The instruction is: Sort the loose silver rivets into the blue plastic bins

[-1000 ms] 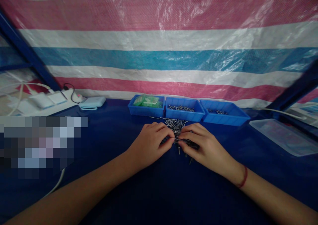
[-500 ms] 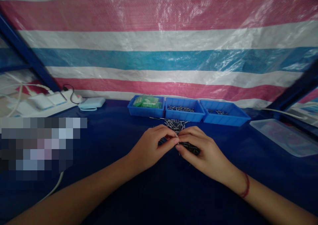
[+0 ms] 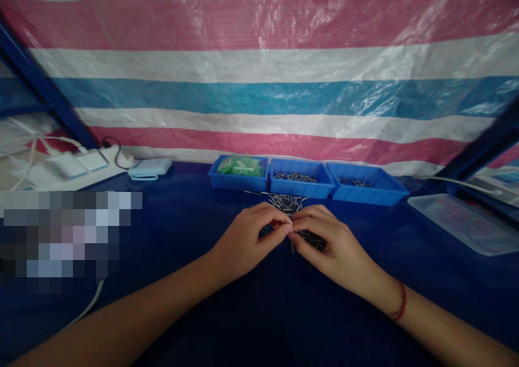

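My left hand (image 3: 253,237) and my right hand (image 3: 334,248) meet at the fingertips over a pile of small metal pieces (image 3: 287,202) on the dark blue table. Both are pinched around something too small to make out; a thin tip points down just below the fingers. Part of the pile is hidden beneath my hands. Behind it stand a blue bin (image 3: 239,182) with green packets (image 3: 241,165), a middle blue bin (image 3: 302,188) with metal pieces, and a right blue bin (image 3: 368,194) with a few more.
A clear plastic lid or tray (image 3: 462,224) lies at the right. At the back left are a light blue device (image 3: 150,168) and a white power strip (image 3: 77,180) with plugs and cables. A striped sheet (image 3: 259,97) hangs behind. The left side is pixelated.
My right thumb and fingertips have shifted slightly, and the thin tip below them shows more clearly. The bins and the pile look the same.
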The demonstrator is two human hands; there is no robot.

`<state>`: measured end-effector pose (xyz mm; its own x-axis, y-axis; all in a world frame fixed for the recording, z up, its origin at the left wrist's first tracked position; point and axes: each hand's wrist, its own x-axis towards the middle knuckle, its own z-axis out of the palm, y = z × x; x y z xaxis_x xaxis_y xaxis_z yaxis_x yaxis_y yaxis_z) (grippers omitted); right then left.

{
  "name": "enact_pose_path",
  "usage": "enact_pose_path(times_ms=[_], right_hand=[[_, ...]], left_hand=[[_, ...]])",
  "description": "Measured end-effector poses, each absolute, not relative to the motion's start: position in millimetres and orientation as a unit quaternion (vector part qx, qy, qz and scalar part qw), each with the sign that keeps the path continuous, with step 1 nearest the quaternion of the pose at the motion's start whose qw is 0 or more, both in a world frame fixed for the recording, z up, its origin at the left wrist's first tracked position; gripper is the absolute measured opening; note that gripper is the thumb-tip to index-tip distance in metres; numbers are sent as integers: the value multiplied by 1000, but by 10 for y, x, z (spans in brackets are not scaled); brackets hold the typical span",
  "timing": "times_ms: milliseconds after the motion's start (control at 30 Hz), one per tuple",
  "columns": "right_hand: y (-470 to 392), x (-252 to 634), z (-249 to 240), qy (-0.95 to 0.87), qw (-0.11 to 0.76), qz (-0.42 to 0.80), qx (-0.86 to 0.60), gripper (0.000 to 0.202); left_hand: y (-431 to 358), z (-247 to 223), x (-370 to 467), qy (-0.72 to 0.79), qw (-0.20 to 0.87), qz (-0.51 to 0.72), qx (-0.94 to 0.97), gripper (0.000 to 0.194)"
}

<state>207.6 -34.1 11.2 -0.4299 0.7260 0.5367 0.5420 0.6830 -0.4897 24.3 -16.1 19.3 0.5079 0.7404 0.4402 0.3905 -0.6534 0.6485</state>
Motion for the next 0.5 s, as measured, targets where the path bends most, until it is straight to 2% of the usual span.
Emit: enact_pose_path(times_ms=[500], right_hand=[[-317, 2083, 98, -820, 403, 85, -397, 15]], left_hand=[[-166, 205, 242, 340, 227, 369, 835, 11]])
